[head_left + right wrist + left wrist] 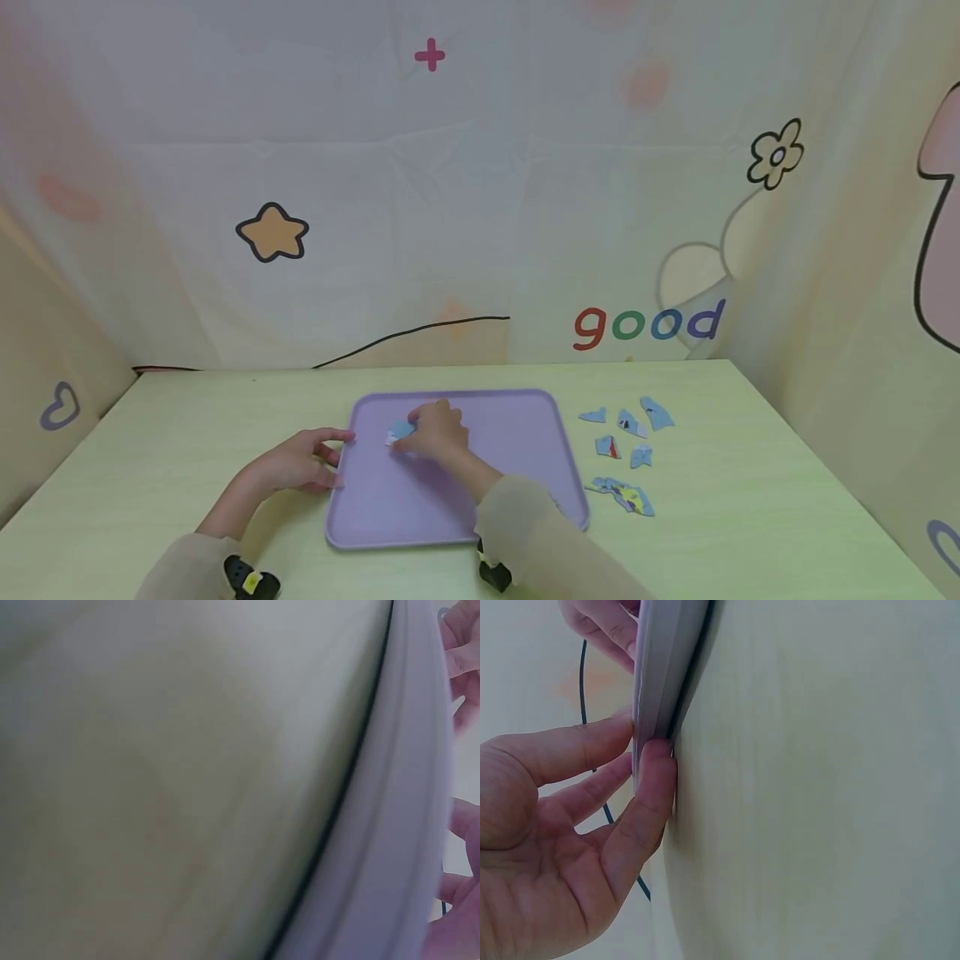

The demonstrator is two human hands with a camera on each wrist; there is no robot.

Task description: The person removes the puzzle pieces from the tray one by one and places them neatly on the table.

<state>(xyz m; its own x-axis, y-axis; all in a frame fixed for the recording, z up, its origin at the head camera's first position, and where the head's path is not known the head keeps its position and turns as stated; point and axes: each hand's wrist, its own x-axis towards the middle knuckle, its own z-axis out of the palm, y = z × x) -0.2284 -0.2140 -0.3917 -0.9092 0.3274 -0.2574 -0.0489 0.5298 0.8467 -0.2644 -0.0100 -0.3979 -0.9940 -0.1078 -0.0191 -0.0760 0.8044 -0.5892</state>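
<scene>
On the lilac tray [510, 467], my right hand [438, 432] pinches a blue and white puzzle piece [401, 430] between thumb and fingers, toward the tray's left back. My left hand [303, 460] holds the tray's left edge. Seen from the left wrist, the fingers of the left hand [577, 840] bend around the tray's rim and side wall [664, 675], some over the top and one low against the wall. The right wrist view is mostly table and tray wall [390, 795], with parts of both hands at the right border and the piece hidden.
Right of the tray, several loose puzzle pieces [632, 423] lie on the pale wood-look table [750, 500]. A larger joined-looking, blue and yellow section [624, 495] is nearest the tray's front right corner. A printed cloth [465, 208] hangs behind the table.
</scene>
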